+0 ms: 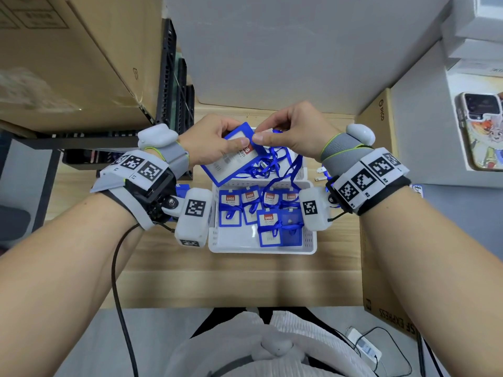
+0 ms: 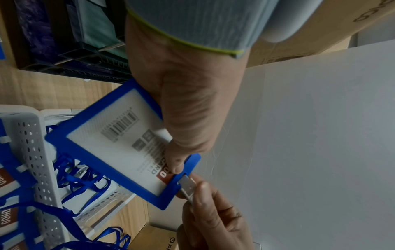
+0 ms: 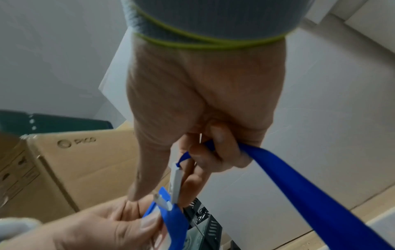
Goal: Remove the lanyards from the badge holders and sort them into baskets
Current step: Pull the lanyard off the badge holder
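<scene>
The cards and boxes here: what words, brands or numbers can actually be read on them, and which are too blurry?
"UHOO ID CARD": red header on the cards in the near white basket.
"PICO": the cardboard box on the right.
"EXPRESS": the brown box by the right forearm.
Unreadable: the barcode and fine print on the held badge holder.
Unreadable: the print on the big carton at upper left.

An office storeroom or stockroom corner: a wooden desk [image 1: 245,281] hemmed in by stacked cardboard shipping boxes [image 1: 68,50] at left, a courier carton [image 1: 381,281] at right, black plastic crates [image 1: 174,77] at far left, and white baskets [image 1: 261,247] of ID-card badge holders [image 1: 266,229].
</scene>
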{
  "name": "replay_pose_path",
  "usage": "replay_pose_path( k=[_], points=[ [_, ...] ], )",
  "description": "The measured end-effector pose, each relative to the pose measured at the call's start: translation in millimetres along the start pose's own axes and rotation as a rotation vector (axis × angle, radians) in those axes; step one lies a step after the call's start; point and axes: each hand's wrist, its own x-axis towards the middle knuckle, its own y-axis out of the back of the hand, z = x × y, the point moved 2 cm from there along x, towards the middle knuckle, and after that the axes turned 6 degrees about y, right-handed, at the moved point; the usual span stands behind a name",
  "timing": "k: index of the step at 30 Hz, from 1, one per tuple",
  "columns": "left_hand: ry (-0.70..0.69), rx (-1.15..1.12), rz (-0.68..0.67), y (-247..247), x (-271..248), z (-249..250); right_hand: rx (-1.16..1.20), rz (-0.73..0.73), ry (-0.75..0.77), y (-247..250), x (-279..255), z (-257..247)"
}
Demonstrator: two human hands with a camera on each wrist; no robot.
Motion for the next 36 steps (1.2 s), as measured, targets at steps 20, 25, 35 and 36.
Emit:
replay_pose_path(
  k=[20,25,35,36],
  points=[
    [0.053,0.064,-0.011,-2.5,-0.5,3.1,-0.312,-0.018,0.087,-5.3,3.8,4.2],
    [0.076,0.008,0.028,-3.5,1.7,-1.5,-0.244,0.004,0.077,-2.4,0.5,11.3],
    [0.019,0.109,0.083,-8.6,0.1,2.5,-0.250,-0.044,0.126,-1.3,-2.2,7.5],
    [0.022,0.115,0.085,-8.6,0.4,2.0,-0.248,-0.058,0.128,-1.0,-2.2,7.5]
  ],
)
